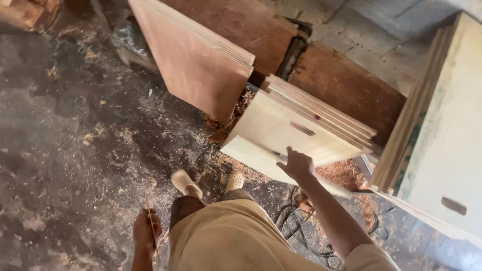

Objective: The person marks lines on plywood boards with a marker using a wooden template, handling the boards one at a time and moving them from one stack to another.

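Nearest to the camera, the left hand (146,232) is seen low at the person's side, clenched around a thin wooden stick (150,226). The stick is held nearly upright, with its long axis running up and down in the view, and its upper tip stands above the fist.

A little farther, the right hand (297,164) is stretched forward and rests on the pale plywood panel (281,133). Contact is made at the lower edge of the panel, but it cannot be told whether the fingers are gripping this edge or only pressing on it. The panel lies directly ahead of and above this hand, tilted, with its long axis running from lower left to upper right. It is the front sheet of a small stack of pale sheets (326,110) which leans backwards. The right hand is clearly the nearer one to the panel; the left hand is well apart from it.

On the floor (75,140), sawdust and a dark cable (296,226) are seen beside the feet. Farther back, brown plywood sheets (201,65) are leaning, and a big pale board (447,140) stands at the right.
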